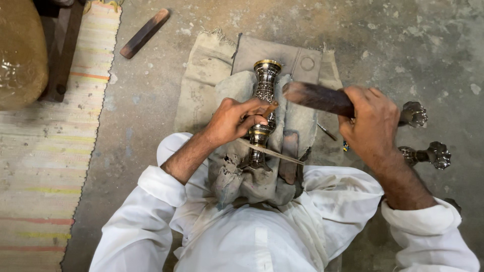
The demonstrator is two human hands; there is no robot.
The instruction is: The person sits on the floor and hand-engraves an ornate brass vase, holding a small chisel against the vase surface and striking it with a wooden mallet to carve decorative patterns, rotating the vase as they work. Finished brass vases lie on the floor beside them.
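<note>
Floor [428, 40]: one, grey concrete, stained.
Striped rug [45, 166]: one, along the left edge.
Cloth pads [302, 65]: apparently two, grey-brown, layered over the person's lap; a round mark shows on the upper one.
Engraved metal vase [264, 95]: one, silver with brass bands, lying on the cloths; long axis runs away from the person, mouth pointing to the far end, foot toward the lap.
Wooden mallet [317, 98]: one, dark, grasped in the right hand [373, 126], head poised just above the vase.
Wooden bar [144, 32]: one, lying on the floor, far left.
Similar metal pieces [436, 153]: two, right, partly hidden.
Chisel [269, 108]: one, small; left hand [234, 121] pinches it against the vase.
</note>
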